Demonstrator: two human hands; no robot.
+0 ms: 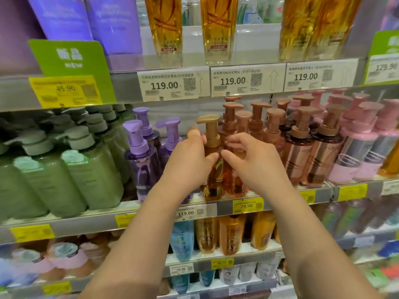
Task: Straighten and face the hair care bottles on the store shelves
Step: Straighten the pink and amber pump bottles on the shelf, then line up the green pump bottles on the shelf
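While both hands (218, 160) grip amber pump bottle (212, 152), label mostly hidden

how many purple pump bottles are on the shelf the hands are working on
3. One purple pump bottle at the front, one behind it, one further right beside the left hand. More may be hidden behind the left hand.

We see an amber bottle (212, 169) with a tan pump, purple bottles (141, 162), sage-green bottles (92, 173), rose-brown bottles (300, 156), pink bottles (358, 152), and yellow tags (247, 206).
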